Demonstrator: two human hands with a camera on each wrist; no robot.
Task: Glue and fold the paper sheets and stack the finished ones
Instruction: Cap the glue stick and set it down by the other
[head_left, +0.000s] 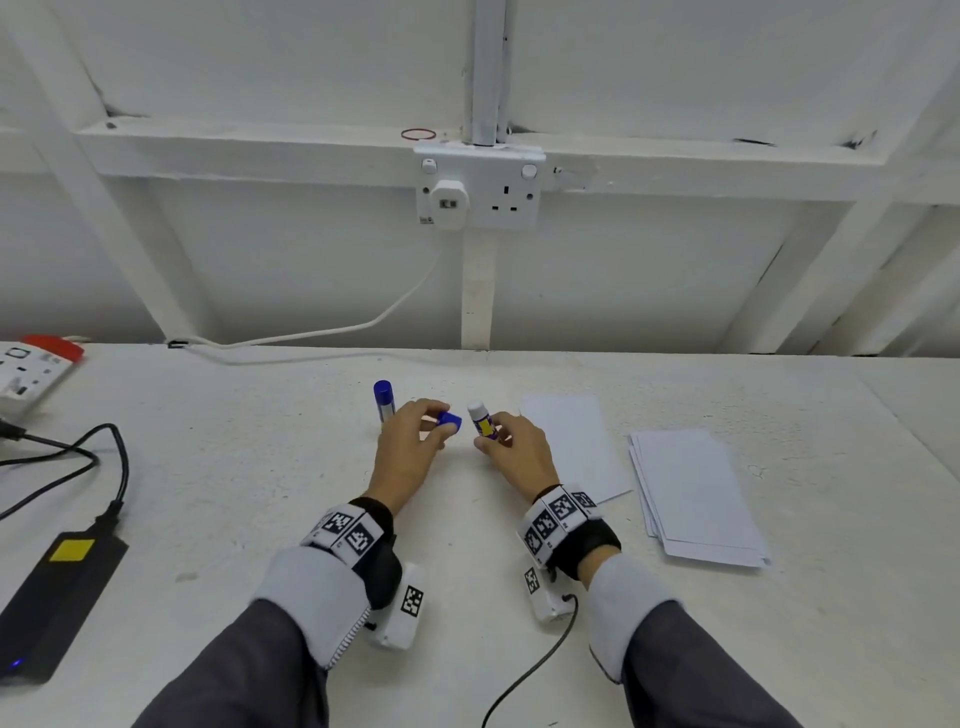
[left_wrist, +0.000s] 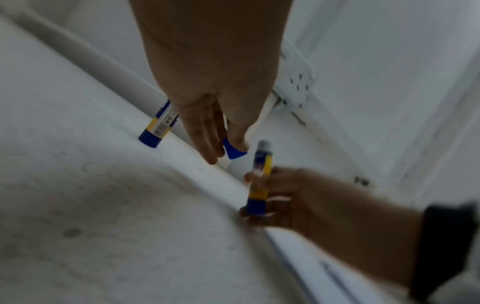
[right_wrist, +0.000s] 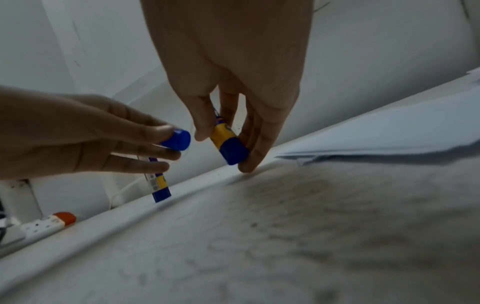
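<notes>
My right hand holds an uncapped blue-and-yellow glue stick upright above the table, white glue tip showing. Beside it, my left hand pinches the blue cap, a small gap apart from the stick. A second, capped glue stick stands on the table behind my left hand. One white paper sheet lies just right of my right hand. A stack of paper sheets lies farther right.
A black box with a yellow label and black cables lie at the left. A white power strip with a red end sits at far left. The wall socket and its white cable are behind the table.
</notes>
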